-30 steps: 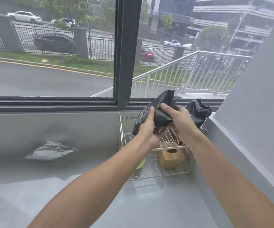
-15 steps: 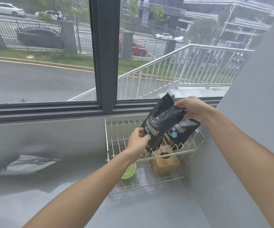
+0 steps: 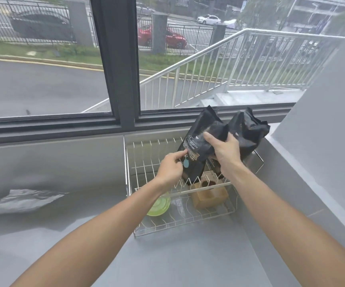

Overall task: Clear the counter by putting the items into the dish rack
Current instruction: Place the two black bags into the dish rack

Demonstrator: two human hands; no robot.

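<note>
**Two black bags held upright in the rack**

Far to the left of both hands, a clear plastic bag point(image 3: 25, 200) lies flat on the grey counter point(image 3: 188, 262), well apart from everything else.

The left hand point(image 3: 170, 169) reaches over the wire rack point(image 3: 127, 172), which sits on the counter against the wall under the window point(image 3: 43, 59). Its fingers are pinched on the lower left edge of the front black bag point(image 3: 200, 148), beside a small blue dot on the label. Below this forearm, a green dish point(image 3: 160, 205) lies on the rack's lower tier, partly hidden by the arm.

The front bag stands upright on the rack's upper tier, its bottom among the zigzag wires, its top leaning slightly left.

The right hand point(image 3: 224, 150) is clamped on the right side of that same bag, thumb across its face and fingers wrapped behind. Below this hand, a tan box point(image 3: 209, 195) with a round hole in its top sits on the lower tier.

Just right of the right hand, a second black bag point(image 3: 248, 133), crumpled at the top, stands touching the first, near the rack's right end.
</note>
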